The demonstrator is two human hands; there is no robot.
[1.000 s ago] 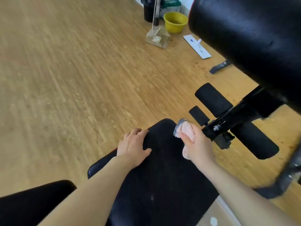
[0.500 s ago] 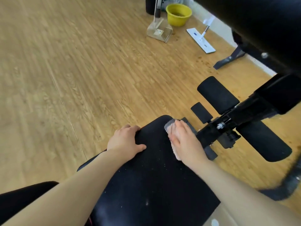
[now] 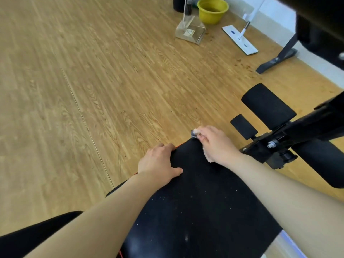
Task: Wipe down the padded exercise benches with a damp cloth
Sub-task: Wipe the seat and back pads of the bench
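A black padded bench seat (image 3: 195, 202) fills the lower middle of the head view, dotted with pale specks. My left hand (image 3: 158, 164) lies flat on its left edge, fingers curled over the side. My right hand (image 3: 216, 144) presses a pale pink cloth (image 3: 207, 157) onto the seat's far tip; most of the cloth is hidden under the hand, with a bit showing at the fingertips (image 3: 194, 133). Black foam rollers (image 3: 268, 107) and the black metal frame (image 3: 290, 133) sit just right of that hand.
Wooden floor (image 3: 93, 81) stretches to the left and ahead. At the far end stand a yellow bucket (image 3: 212, 10), a clear dustpan (image 3: 189, 31) and a flat white mop (image 3: 240, 40). Another black pad (image 3: 322, 25) hangs at the top right; a black shape (image 3: 28, 237) lies bottom left.
My right hand has slid the cloth from the seat's right side to its far tip. The left hand stayed on the left edge. The view has tilted down and forward.
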